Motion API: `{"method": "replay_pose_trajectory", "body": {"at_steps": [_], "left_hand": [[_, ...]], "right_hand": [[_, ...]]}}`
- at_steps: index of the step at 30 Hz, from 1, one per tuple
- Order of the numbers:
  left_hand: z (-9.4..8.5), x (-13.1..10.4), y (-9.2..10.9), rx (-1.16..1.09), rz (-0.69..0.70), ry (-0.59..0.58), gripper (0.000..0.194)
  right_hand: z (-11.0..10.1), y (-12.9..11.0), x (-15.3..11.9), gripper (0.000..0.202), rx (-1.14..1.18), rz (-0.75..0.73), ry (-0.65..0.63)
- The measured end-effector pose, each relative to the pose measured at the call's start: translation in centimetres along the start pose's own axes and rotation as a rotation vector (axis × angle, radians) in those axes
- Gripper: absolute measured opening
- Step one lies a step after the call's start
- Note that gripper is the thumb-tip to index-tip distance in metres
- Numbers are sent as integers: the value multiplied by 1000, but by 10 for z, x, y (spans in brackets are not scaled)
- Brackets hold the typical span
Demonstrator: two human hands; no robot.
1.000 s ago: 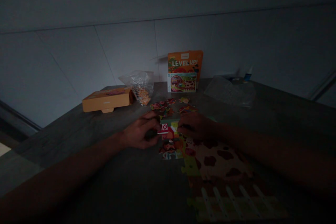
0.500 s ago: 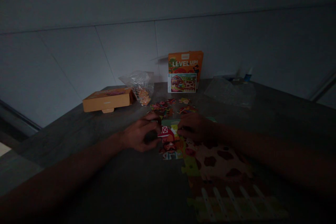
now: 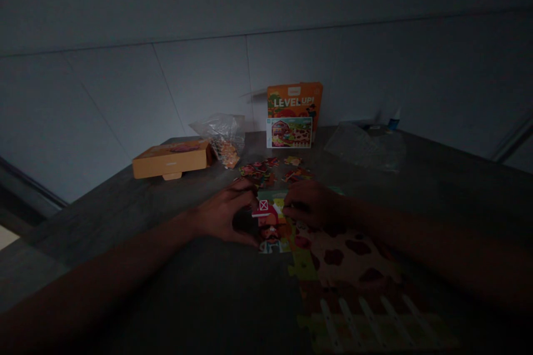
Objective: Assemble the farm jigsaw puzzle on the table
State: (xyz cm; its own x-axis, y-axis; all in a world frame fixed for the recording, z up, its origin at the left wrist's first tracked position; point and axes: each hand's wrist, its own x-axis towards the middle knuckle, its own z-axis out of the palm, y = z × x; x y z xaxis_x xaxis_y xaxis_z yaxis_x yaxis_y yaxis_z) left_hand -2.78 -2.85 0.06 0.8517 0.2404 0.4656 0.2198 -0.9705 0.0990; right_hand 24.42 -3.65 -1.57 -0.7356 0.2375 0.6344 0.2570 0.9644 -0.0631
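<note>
A partly assembled farm jigsaw puzzle (image 3: 352, 252) lies on the dark table, showing a spotted cow and a white fence. At its upper left is a section with a red barn and a farmer (image 3: 271, 230). My left hand (image 3: 227, 213) curves around the left edge of that section, thumb and fingers spread apart, fingertips at its border. My right hand (image 3: 312, 202) rests on the upper part of the puzzle beside the barn section, its fingers curled together. Whatever lies under those fingers is hidden. Loose puzzle pieces (image 3: 260, 169) lie just beyond both hands.
Behind the pieces a picture card (image 3: 290, 133) leans against an orange "LEVEL UP!" box (image 3: 295, 99). An orange box (image 3: 172, 161) and a plastic bag of pieces (image 3: 227, 144) are at the left. Clear plastic packaging (image 3: 366, 147) and a small blue-labelled bottle (image 3: 393, 122) are at the right.
My left thumb has moved down and away from the fingers, so the hand is wider around the barn section's left edge. My right hand is nearly unmoved.
</note>
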Motion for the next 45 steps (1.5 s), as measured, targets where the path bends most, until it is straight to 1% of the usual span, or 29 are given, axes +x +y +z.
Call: {"method": "replay_pose_trajectory", "body": {"at_steps": [5, 11, 16, 19, 24, 28, 30, 36, 40, 45], "left_hand": [[1, 0, -2, 12, 19, -7, 55], [2, 2, -2, 7, 38, -7, 55], [2, 4, -2, 29, 76, -75, 45], [2, 4, -2, 7, 93, -88, 43], [2, 3, -2, 25, 68, -93, 45], [2, 2, -2, 45, 21, -95, 54], [2, 2, -2, 21, 25, -108, 59], [3, 4, -4, -61, 94, -105, 52], [3, 5, -4, -72, 103, -91, 50], [3, 5, -3, -70, 91, -109, 48]], "right_hand": [[2, 1, -1, 22, -22, 26, -29], [4, 4, -3, 24, -50, 20, -43], [3, 5, -2, 30, -70, -22, -74], [3, 6, -2, 32, -62, -27, -74], [5, 7, -4, 30, -56, 20, -91], [4, 7, -4, 28, -41, 27, -92], [4, 6, -3, 27, -32, 39, -102], [5, 8, -5, 27, -49, 60, -110], [6, 9, -5, 27, -28, 50, -108], [6, 9, -5, 26, -21, 65, -109]]}}
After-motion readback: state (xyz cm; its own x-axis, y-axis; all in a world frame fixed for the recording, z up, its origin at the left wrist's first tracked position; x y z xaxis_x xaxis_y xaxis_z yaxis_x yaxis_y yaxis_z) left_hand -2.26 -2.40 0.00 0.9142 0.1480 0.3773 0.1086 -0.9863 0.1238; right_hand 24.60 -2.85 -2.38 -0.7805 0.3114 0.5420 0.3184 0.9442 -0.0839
